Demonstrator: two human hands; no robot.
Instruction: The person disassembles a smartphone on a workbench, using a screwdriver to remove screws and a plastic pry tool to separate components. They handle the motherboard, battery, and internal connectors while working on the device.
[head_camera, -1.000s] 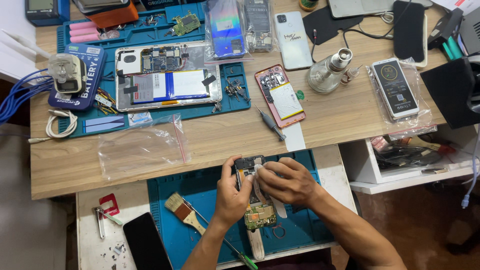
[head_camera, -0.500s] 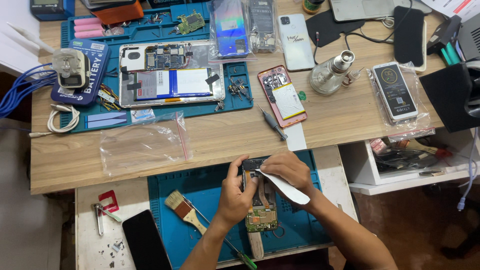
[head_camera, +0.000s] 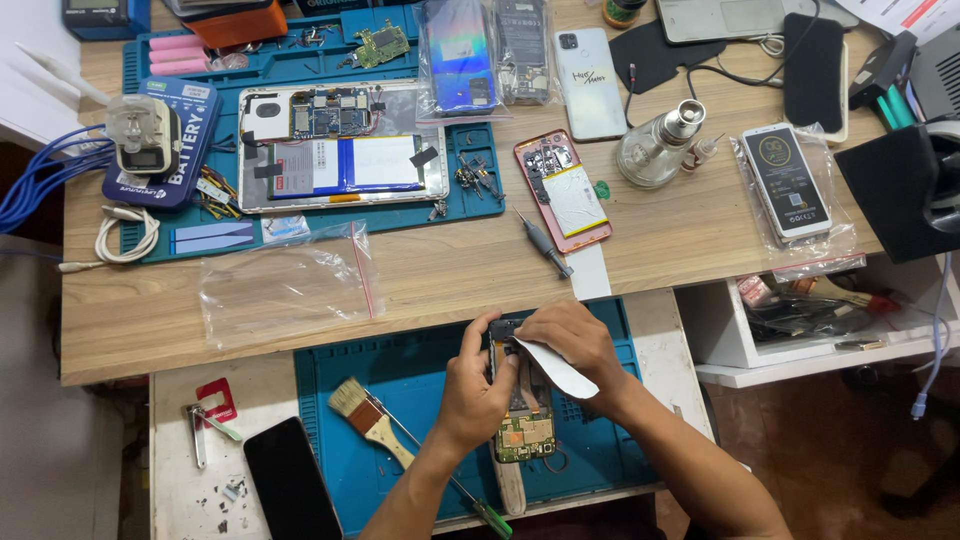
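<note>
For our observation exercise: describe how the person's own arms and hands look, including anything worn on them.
Both forearms are bare, with no sleeves in view. The left hand and the right hand wear no gloves, and no watch, bracelet or ring can be seen. No straps or cables run along the arms.

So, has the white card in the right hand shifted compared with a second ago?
Yes. The white card now juts right of the opened phone, over the blue mat; before it lay lower along the phone.
</note>
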